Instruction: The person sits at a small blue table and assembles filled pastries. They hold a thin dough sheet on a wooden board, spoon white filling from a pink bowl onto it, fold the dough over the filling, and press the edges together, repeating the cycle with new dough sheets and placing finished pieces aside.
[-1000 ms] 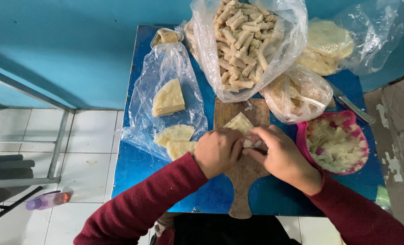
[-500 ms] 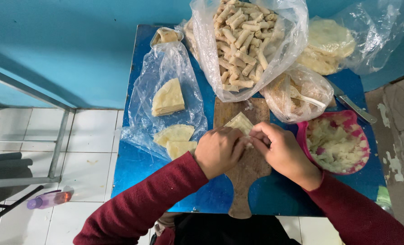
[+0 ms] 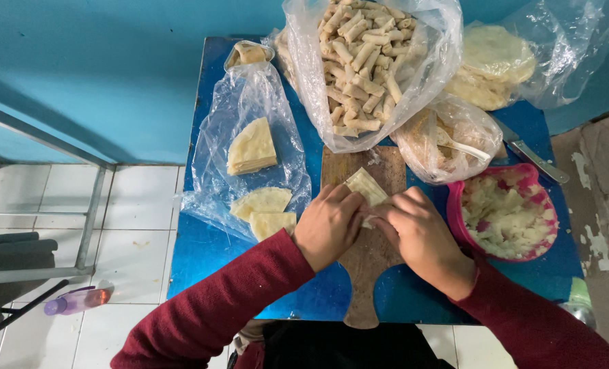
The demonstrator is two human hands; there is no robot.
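My left hand (image 3: 329, 224) and my right hand (image 3: 417, 234) meet over a wooden cutting board (image 3: 366, 273) on a small blue table (image 3: 202, 253). Both pinch a pale pastry wrapper (image 3: 364, 186) that lies on the board, its far corner sticking out beyond my fingers. My fingertips cover its near part, so any filling inside is hidden. A pink bowl of pale shredded filling (image 3: 504, 212) stands just right of my right hand. Cut wrapper pieces (image 3: 262, 201) lie on clear plastic to the left of my left hand.
A large clear bag of finished rolls (image 3: 362, 61) stands behind the board. Another bag with round wrappers (image 3: 492, 61) is at the back right, a smaller bag with a spoon (image 3: 448, 140) before it. A knife (image 3: 533, 158) lies at the right. A plastic bottle (image 3: 79, 299) lies on the tiled floor.
My hands have shifted slightly on the wrapper, fingers folding it closer together; the wrapper's far corner stays in place on the board. Nothing else moved.
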